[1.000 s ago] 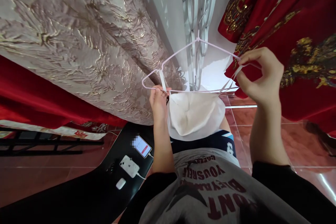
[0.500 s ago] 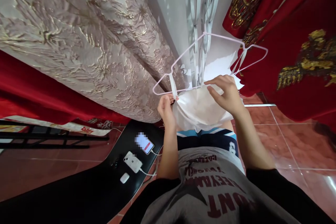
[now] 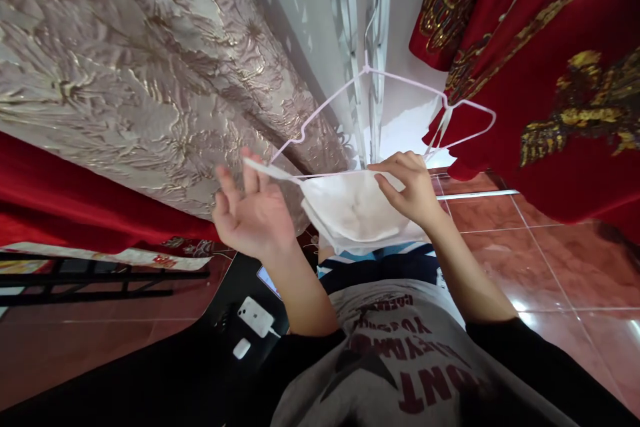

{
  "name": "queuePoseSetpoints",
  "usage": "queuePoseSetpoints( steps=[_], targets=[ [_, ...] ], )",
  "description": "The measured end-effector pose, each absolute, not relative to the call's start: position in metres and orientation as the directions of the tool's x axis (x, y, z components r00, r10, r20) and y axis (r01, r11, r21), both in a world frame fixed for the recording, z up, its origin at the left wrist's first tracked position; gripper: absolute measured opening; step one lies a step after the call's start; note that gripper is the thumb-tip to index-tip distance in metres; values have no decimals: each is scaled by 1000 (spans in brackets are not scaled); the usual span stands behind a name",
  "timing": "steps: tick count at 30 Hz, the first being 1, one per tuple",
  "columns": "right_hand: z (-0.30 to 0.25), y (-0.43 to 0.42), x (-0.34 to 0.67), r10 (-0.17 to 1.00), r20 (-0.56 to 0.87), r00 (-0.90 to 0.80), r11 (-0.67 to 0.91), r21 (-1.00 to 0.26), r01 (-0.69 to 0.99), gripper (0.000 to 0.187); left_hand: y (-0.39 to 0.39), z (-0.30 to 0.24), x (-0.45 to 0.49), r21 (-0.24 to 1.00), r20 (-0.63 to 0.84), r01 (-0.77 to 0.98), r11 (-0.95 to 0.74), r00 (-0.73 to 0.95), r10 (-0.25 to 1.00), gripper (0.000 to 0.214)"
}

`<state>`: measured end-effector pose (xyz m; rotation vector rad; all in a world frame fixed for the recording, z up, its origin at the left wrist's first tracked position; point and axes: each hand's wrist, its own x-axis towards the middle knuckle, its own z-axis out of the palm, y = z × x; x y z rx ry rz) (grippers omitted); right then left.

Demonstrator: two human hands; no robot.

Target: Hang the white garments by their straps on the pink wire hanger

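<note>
A white garment with thin straps (image 3: 350,203) hangs from a pale pink hanger (image 3: 407,82) in front of me. My left hand (image 3: 257,213) is palm up with fingers spread, and the garment's left strap (image 3: 270,169) is stretched taut across its fingertips, out past the hanger's left end. My right hand (image 3: 407,190) pinches the garment's top edge by the hanger's lower bar, between thumb and forefinger. The right strap (image 3: 442,121) is looped over the hanger's right shoulder. The metal hook (image 3: 373,0) rests on a white rack.
White rack bars (image 3: 387,7) stand against the wall. A pinkish embossed curtain (image 3: 200,80) hangs at left, and a red cloth with gold embroidery (image 3: 550,167) at right. A black bench (image 3: 175,360) holds a white phone (image 3: 256,317), a partly hidden second phone and a small white case (image 3: 242,348).
My left hand has swung left and turned palm up, drawing the left strap out sideways past the hanger. My right hand stays at the garment's top edge. The view has shifted slightly.
</note>
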<state>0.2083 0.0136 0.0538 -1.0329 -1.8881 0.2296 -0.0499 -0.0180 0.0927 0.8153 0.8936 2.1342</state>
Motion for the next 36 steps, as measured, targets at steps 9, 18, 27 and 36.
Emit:
queuePoseSetpoints(
  steps=[9,18,27,36],
  targets=[
    [56,-4,197,694,689,-209,706,-596,382,28,-13,58,-6,850,132,-452,-270,-313,940,32],
    [57,24,253,863,459,212,409,-881,238,19,-2,55,11,864,197,-371,-341,-374,906,46],
    [90,49,252,869,480,123,494,-859,-138,29,4,51,11,857,233,-350,-379,-393,890,47],
    [60,42,303,824,340,454,563,-585,-583,39,6,51,-1,850,246,-364,-380,-364,898,47]
  ],
)
